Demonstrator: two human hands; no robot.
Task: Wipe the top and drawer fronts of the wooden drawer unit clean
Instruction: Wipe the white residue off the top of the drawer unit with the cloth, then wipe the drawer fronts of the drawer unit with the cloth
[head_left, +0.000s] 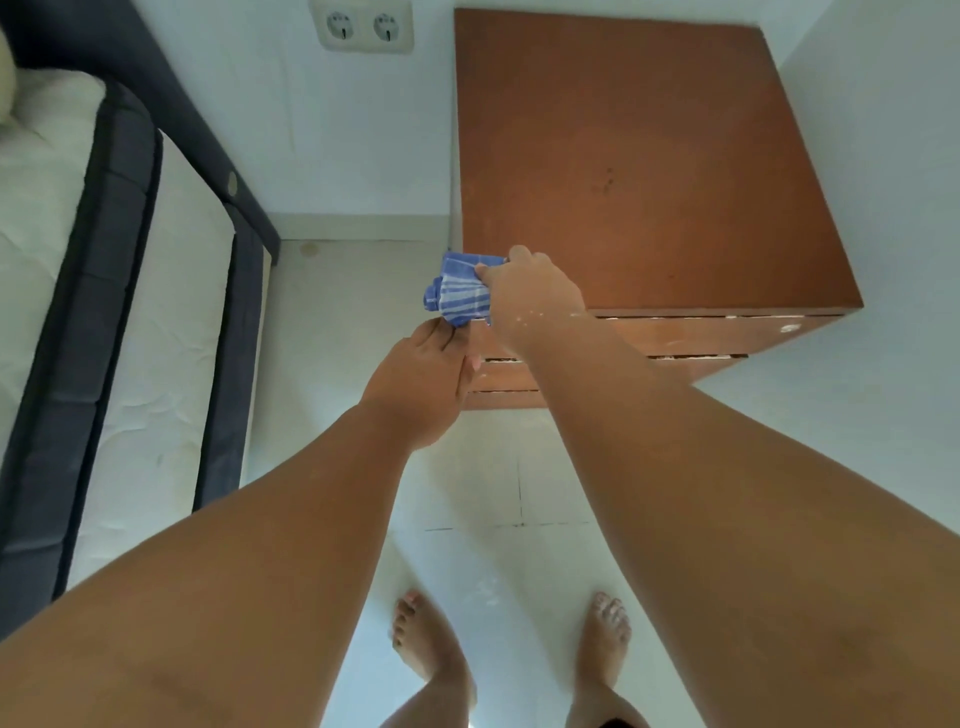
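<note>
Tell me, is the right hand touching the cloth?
Touching. The head view shows the right hand gripping the bunched cloth at the front left corner of the drawer unit.

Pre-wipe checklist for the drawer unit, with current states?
1. Grip: ok, right hand grips the bunched blue cloth.
2. Contact with the top: cannot tell; the cloth is at the front left corner.
3. Nothing standing on the top: ok.
4. Surface clean: not ok, dark spots near the middle.
5. All drawer fronts pushed in: ok, none pulled out.
6. Role of left hand: cannot tell; its fingers reach the cloth's lower end.
</note>
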